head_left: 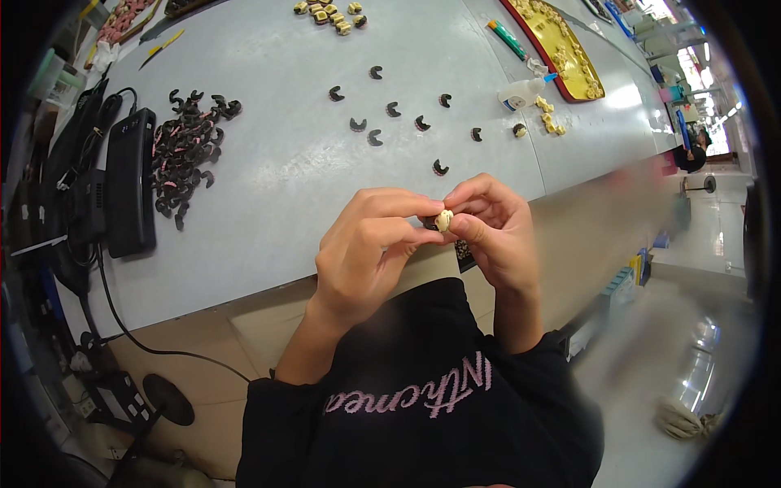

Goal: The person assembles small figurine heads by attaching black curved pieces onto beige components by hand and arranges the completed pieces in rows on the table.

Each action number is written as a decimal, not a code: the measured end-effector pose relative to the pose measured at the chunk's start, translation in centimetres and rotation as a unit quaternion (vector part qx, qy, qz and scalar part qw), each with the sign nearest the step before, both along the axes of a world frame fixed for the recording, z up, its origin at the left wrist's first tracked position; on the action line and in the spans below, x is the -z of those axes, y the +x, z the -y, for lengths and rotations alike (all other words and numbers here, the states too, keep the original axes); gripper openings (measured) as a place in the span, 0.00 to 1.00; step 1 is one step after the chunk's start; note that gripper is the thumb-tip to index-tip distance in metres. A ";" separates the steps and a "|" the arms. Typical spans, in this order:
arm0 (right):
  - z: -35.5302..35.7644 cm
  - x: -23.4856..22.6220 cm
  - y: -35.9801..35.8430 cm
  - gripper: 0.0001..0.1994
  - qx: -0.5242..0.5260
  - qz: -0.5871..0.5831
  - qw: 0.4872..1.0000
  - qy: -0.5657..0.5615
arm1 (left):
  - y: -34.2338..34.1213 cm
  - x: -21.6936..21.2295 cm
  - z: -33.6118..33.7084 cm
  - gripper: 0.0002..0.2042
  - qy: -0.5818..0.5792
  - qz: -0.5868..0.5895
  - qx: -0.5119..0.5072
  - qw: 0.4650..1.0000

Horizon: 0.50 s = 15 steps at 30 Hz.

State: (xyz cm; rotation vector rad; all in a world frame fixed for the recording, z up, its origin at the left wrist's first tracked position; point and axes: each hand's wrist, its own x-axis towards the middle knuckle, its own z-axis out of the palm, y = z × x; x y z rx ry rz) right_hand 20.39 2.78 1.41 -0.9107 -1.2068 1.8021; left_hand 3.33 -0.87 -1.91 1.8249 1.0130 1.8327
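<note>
Close to the table's near edge, my two hands meet over a small cream-coloured moulded piece (443, 220). My left hand (362, 248) pinches it from one side, and my right hand (498, 232) grips the other side between thumb and fingers. Something dark shows beside the cream piece at the left fingertips; the fingers partly cover it. Just beyond my hands lies a black C-shaped piece (440, 167) with a pinkish edge, one of several scattered across the grey table (277, 187).
A heap of black curved pieces (183, 150) lies left, beside a black power bank (131, 183) with cables. Cream-and-black pieces (329, 15) sit at the back. Rightward are a white squeeze bottle (521, 95), a green tube (508, 41) and a red-rimmed yellow tray (582, 81). A yellow cutter (162, 47) lies far left.
</note>
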 end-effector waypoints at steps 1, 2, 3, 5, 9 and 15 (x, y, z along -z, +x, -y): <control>-0.1 0.2 0.2 0.10 -0.006 -0.017 1.000 -0.020 | 0.2 0.0 0.0 0.18 -0.001 0.000 0.001 1.000; -0.1 0.3 0.4 0.11 -0.013 -0.034 0.999 -0.040 | 0.4 -0.1 -0.1 0.18 -0.002 0.005 0.003 1.000; 0.0 0.2 0.6 0.11 -0.011 -0.035 0.998 -0.042 | 0.6 -0.1 -0.1 0.17 -0.003 0.011 0.005 1.000; 0.0 0.2 1.1 0.12 -0.052 -0.093 0.990 -0.095 | 0.9 -0.1 -0.2 0.16 -0.003 0.011 0.011 1.000; 0.1 1.5 2.1 0.15 -0.051 -0.169 0.979 -0.101 | 1.8 -0.2 -0.5 0.15 0.001 -0.017 0.009 1.000; -1.8 1.4 5.3 0.22 0.125 0.089 0.977 0.148 | 2.9 -1.2 -1.7 0.19 -0.076 -0.109 -0.179 0.975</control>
